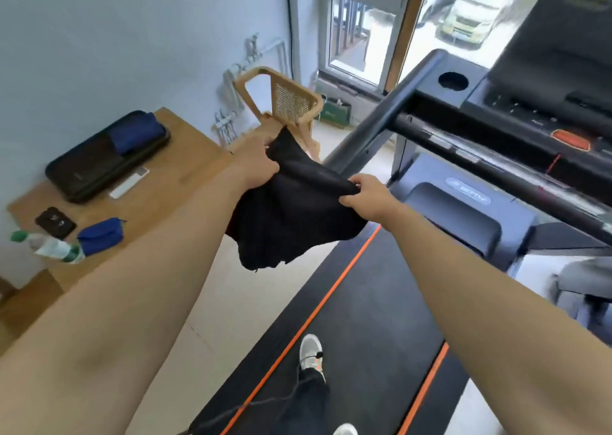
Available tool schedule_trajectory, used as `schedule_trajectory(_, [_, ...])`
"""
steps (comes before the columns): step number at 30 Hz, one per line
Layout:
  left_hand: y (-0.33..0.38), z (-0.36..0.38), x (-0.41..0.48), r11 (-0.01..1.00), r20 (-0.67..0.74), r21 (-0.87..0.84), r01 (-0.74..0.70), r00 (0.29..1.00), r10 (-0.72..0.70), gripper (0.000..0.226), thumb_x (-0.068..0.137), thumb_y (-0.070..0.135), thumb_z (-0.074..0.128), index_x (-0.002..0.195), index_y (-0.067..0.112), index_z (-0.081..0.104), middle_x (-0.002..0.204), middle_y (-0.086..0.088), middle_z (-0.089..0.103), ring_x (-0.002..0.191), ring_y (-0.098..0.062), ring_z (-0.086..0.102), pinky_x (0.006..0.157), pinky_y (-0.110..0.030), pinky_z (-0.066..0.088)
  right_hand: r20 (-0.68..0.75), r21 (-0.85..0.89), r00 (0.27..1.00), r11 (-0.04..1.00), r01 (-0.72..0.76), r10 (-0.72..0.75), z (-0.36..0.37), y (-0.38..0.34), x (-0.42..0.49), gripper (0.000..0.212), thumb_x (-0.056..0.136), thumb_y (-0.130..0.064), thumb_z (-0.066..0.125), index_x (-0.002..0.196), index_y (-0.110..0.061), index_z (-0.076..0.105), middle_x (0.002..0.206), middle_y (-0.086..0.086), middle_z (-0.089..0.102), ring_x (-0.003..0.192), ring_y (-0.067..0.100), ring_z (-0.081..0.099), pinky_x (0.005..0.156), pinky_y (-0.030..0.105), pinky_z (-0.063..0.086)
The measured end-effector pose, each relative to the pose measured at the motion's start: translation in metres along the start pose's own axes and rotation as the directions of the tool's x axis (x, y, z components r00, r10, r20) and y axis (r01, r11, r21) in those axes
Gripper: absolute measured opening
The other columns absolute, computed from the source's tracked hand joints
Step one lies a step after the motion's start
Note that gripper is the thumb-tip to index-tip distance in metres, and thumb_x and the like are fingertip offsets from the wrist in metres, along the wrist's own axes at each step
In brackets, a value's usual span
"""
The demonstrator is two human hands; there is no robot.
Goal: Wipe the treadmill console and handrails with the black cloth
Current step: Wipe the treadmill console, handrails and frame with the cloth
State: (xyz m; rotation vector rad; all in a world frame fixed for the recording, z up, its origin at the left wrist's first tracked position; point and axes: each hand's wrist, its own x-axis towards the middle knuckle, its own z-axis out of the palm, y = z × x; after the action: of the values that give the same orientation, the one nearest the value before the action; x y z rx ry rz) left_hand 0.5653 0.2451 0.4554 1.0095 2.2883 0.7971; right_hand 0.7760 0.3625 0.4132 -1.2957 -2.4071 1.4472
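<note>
Beside the wooden surface, both hands, left hand and right hand, pinched the black cloth in mid-air short of the handrail; its slack hanging edge could likely snag or wipe poorly.

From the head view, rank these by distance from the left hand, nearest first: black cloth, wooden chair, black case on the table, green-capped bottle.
1. black cloth: gripped in the left hand.
2. wooden chair: just beyond the hand.
3. black case: on the table, further left.
4. green-capped bottle: at the table's near left edge, farthest.
</note>
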Motion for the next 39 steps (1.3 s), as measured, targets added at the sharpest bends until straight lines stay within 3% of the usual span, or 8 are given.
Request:
schedule_trajectory(4, [-0.017,0.027,0.063,0.991,0.024,0.134,0.004,1.000,-0.007,0.050,0.090,0.012,0.055,0.139,0.013,0.051,0.138,-0.012,0.056,0.126,-0.032,0.052,0.104,-0.041,0.043,-0.161,0.052,0.972,0.985,-0.166,0.173,0.028,0.010,0.042,0.021,0.087,-0.019,0.060,0.108,-0.016,0.058,0.102,0.004,0.062,0.102,0.027,0.059,0.079,0.034,0.045])
schedule_trajectory(9, [-0.030,0.064,0.076,0.993,-0.144,0.109,0.047,0.989,-0.031,0.055,0.086,0.027,0.062,0.137,0.017,0.047,0.131,-0.006,0.058,0.120,-0.030,0.053,0.099,-0.044,0.046,-0.556,0.184,0.746,0.930,-0.318,0.365,0.084,0.006,0.045,0.062,0.088,-0.032,0.065,0.141,-0.011,0.042,0.141,0.011,0.043,0.131,0.032,0.038,0.104,0.044,0.037])
schedule_trajectory(11, [-0.036,0.079,0.065,0.993,-0.098,-0.076,0.093,0.990,-0.101,0.052,0.087,0.030,0.060,0.137,0.018,0.049,0.132,-0.003,0.058,0.121,-0.024,0.053,0.104,-0.042,0.044,-0.442,0.438,0.757,0.852,-0.286,0.481,0.109,0.001,0.045,0.066,0.092,-0.033,0.063,0.147,-0.006,0.037,0.145,0.014,0.041,0.136,0.031,0.035,0.110,0.041,0.030])
schedule_trajectory(15, [-0.052,0.103,0.055,0.969,0.343,-0.127,0.214,0.926,-0.160,0.044,0.100,0.042,0.046,0.141,0.026,0.047,0.136,0.006,0.058,0.124,-0.017,0.053,0.106,-0.036,0.040,-0.090,0.737,0.829,0.596,-0.317,0.552,0.148,-0.010,0.062,0.068,0.105,-0.045,0.038,0.160,-0.017,0.010,0.167,0.004,0.013,0.152,0.019,0.017,0.122,0.038,0.017])
schedule_trajectory(19, [-0.049,0.113,0.075,0.963,0.395,-0.156,0.220,0.907,-0.144,0.046,0.102,0.046,0.041,0.145,0.031,0.041,0.136,0.006,0.057,0.124,-0.017,0.052,0.105,-0.035,0.039,0.000,0.839,0.771,0.420,-0.347,0.637,0.148,-0.010,0.091,0.068,0.104,-0.054,0.031,0.160,-0.029,0.000,0.166,-0.002,0.017,0.149,0.021,0.028,0.120,0.040,0.024])
schedule_trajectory(25, [-0.011,0.141,0.136,0.977,0.363,-0.087,0.194,0.920,-0.151,0.067,0.087,0.068,0.031,0.141,0.031,0.044,0.132,-0.001,0.063,0.118,-0.024,0.059,0.104,-0.047,0.044,-0.132,0.854,0.766,0.465,-0.235,0.630,0.106,0.011,0.150,0.073,0.097,-0.063,0.032,0.158,-0.031,0.009,0.162,-0.004,0.030,0.142,0.018,0.038,0.116,0.041,0.034])
schedule_trajectory(30, [0.032,0.162,0.199,0.976,0.383,-0.097,0.193,0.913,-0.142,0.054,0.097,0.060,0.033,0.137,0.027,0.050,0.132,-0.002,0.062,0.117,-0.023,0.057,0.104,-0.044,0.043,-0.294,0.836,0.747,0.539,-0.102,0.597,0.048,0.027,0.207,0.056,0.097,-0.055,0.038,0.145,-0.026,0.036,0.137,-0.005,0.055,0.121,0.018,0.057,0.098,0.036,0.048])
schedule_trajectory(39, [0.012,0.149,0.162,0.988,0.332,-0.059,0.141,0.936,-0.114,0.047,0.102,0.054,0.032,0.139,0.029,0.047,0.133,-0.004,0.061,0.118,-0.027,0.056,0.104,-0.045,0.042,-0.220,0.892,0.778,0.445,-0.084,0.588,0.059,0.028,0.190,0.063,0.101,-0.051,0.042,0.157,-0.038,0.018,0.150,-0.006,0.046,0.127,0.017,0.051,0.103,0.035,0.042])
